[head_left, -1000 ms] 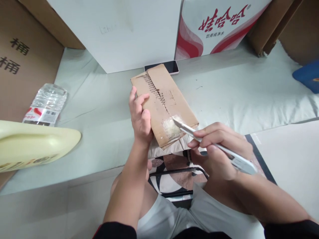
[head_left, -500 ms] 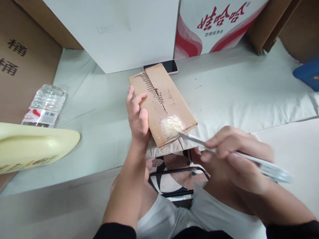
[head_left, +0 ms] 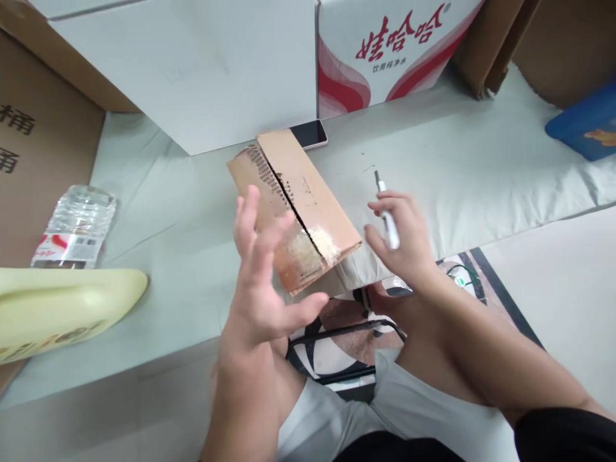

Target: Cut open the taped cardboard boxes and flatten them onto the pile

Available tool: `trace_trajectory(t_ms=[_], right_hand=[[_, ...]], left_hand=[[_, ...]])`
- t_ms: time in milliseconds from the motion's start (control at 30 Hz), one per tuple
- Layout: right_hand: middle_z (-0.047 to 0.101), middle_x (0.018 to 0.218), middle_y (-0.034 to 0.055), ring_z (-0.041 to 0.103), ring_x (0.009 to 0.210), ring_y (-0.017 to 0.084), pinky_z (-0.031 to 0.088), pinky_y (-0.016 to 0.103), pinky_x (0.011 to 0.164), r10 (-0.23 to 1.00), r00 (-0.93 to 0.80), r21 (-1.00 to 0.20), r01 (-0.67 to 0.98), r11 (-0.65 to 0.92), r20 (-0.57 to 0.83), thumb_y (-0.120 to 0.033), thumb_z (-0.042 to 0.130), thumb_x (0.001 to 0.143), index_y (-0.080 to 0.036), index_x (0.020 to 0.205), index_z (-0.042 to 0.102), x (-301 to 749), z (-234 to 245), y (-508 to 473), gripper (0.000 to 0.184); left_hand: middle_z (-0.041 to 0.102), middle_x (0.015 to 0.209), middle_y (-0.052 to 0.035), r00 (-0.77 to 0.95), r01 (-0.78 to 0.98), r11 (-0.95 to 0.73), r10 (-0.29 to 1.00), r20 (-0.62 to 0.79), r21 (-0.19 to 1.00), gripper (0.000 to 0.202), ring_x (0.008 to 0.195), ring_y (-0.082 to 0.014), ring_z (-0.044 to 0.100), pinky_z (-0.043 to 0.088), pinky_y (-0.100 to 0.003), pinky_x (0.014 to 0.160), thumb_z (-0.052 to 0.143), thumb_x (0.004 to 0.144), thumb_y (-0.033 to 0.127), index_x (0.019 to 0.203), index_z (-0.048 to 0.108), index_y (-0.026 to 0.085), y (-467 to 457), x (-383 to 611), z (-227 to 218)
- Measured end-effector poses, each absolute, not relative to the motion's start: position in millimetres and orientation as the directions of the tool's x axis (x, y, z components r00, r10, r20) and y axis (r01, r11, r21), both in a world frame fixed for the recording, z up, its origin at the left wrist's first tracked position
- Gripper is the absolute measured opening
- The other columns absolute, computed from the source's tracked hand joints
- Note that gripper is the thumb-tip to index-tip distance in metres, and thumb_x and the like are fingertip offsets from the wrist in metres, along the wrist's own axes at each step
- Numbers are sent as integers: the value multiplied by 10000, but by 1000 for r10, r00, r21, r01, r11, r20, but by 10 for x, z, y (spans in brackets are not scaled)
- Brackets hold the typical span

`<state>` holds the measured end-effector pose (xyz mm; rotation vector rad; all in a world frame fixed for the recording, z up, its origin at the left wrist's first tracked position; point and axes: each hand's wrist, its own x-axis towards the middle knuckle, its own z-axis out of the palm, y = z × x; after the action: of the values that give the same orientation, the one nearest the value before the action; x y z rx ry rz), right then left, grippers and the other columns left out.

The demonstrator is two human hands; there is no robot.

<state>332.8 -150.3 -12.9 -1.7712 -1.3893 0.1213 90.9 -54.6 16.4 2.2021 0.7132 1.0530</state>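
Observation:
A small brown cardboard box (head_left: 308,186) lies aslant near the table's front edge. Its top seam is parted in a dark slit, and clear tape covers the near end. My left hand (head_left: 262,276) is raised over the box's left side, fingers spread, holding nothing. To the right of the box, my right hand (head_left: 407,234) has its fingers around a white utility knife (head_left: 391,231), low over the table. The knife's tip points away from me; its thumb-side grip looks loose. A dark-screened phone (head_left: 310,133) lies behind the box, partly hidden by it.
White cartons (head_left: 385,58) stand along the back. At the left are a large brown carton (head_left: 43,128), a clear water bottle (head_left: 77,224) and a pale yellow container (head_left: 77,301). A blue object (head_left: 584,125) sits at the far right. The light cloth (head_left: 481,167) hangs over the front edge.
My right hand has carried the knife off the tape, away to the right of the box. My left hand has let go of the box and spread. The slit now runs through the tape.

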Motion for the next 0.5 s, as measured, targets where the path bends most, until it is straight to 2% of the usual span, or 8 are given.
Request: trace_trajectory(t_ms=[67,100,167,233,300,367,433,500], right_hand=[[567,1460,205,620,1316,341,559,543,1064,932,290,-616,781,-101,215,-251,600,839,-188,1250,566,3332,-275,-1427,418],[503,1538,231,569,1393,362,526,564,1116,958,251,-595,795,-122,139,-230,590,825,-161,1316,541,3336,-339,-1408,498],[419,1612,264,425,1531,402,396,634,1232,980,190,-544,829,-129,56,-185,567,803,-114,1399,505,3344,-443,-1397,603],[390,1636,264,277,1608,431,251,714,1278,985,166,-512,851,-117,51,-159,551,786,-111,1428,506,3345,-501,-1400,645],[369,1660,235,214,1627,445,223,742,1273,982,173,-540,835,-107,73,-156,552,780,-144,1427,531,3341,-509,-1401,648],[382,1664,201,245,1619,435,268,710,1273,976,188,-611,787,-83,110,-165,558,787,-174,1395,565,3339,-475,-1393,608],[433,1641,170,333,1590,402,305,666,1278,964,207,-691,722,-36,166,-196,568,822,-205,1362,583,3346,-416,-1381,541],[481,1610,149,412,1549,362,343,623,1272,943,233,-782,622,44,239,-290,590,892,-237,1362,575,3365,-351,-1378,474]], left_hand=[[176,1780,-31,605,219,-759,599,525,613,952,1647,-412,157,111,-697,1326,817,759,647,1579,374,454,-621,892,202],[178,1778,-52,600,223,-758,602,527,613,943,1644,-409,167,114,-695,1324,835,777,565,1588,373,429,-638,879,200],[197,1773,-53,538,215,-687,676,503,694,874,1648,-391,167,154,-648,1333,833,798,502,1562,418,410,-630,846,165],[254,1753,-51,450,159,-605,748,488,780,799,1639,-385,211,205,-596,1335,833,797,487,1512,489,389,-580,821,107],[449,1638,-84,254,91,-555,816,519,827,649,1556,-381,397,311,-573,1299,814,806,468,1401,602,323,-507,820,59],[665,1350,-89,-113,10,-528,843,526,849,391,1363,-343,604,438,-555,1211,736,858,435,1199,690,249,-441,833,63],[718,1109,-40,-487,-83,-490,780,393,868,174,1226,-283,671,515,-496,1135,645,895,372,1001,674,237,-415,824,155],[723,1108,-13,-511,-173,-363,828,231,916,110,1235,-239,652,546,-418,1100,578,915,322,918,636,230,-454,769,325]])
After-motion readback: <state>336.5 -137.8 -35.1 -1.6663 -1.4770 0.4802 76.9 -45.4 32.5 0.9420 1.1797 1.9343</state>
